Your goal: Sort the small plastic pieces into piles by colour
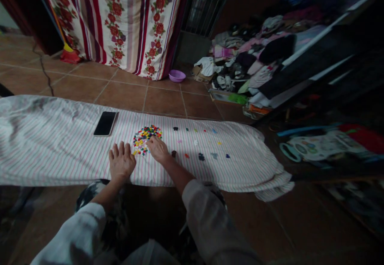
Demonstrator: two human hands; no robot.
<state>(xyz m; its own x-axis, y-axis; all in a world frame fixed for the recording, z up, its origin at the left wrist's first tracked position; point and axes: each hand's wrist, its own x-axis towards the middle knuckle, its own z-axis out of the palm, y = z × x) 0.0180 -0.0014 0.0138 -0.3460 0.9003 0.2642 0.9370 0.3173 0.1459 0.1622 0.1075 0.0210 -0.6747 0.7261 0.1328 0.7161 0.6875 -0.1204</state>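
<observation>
A pile of small multicoloured pieces [151,131] lies on a striped cloth [75,153] spread over a long board. My right hand [158,149] rests over the pile's right side, fingers curled down into the pieces; what they pinch, if anything, is hidden. Flat on the cloth just left of the pile lies my left hand [121,162], its fingers spread. To the right sit small colour-sorted groups, among them a dark grey-blue group [201,156], a black group [175,128], a light grey-blue group [214,156] and an orange group [187,156].
A phone [105,123] lies left of the pile. Beyond the board are a floral curtain [129,25], a purple basin [177,76] and a red dustpan [70,56] on the tiled floor. Heaped clothes [255,53] fill the back right.
</observation>
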